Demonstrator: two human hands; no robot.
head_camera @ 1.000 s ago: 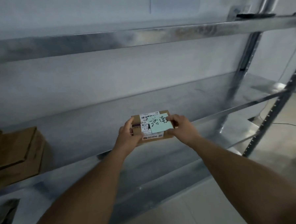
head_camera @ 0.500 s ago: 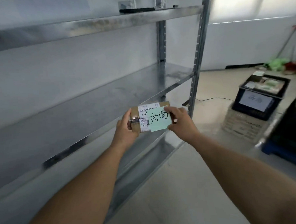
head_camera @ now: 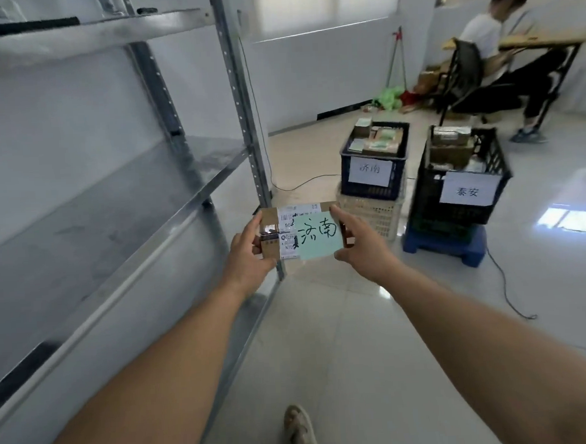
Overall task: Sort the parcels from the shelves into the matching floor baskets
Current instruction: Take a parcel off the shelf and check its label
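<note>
change: view swung right; blue basket (head_camera: 371,194) now ahead
parcel (head_camera: 287,232): brown box, green handwritten note (head_camera: 318,237)
fingers (head_camera: 255,225): my left hand (head_camera: 246,255) and right hand (head_camera: 361,248) grasp its ends

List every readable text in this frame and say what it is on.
"济南": handwritten on the green note stuck to the parcel.
"济南": left sign, on the left basket.
"泰安": right sign, on the right basket.
"50", "N70": fragments on the parcel's label; its other print and barcode are too small to read.
</note>
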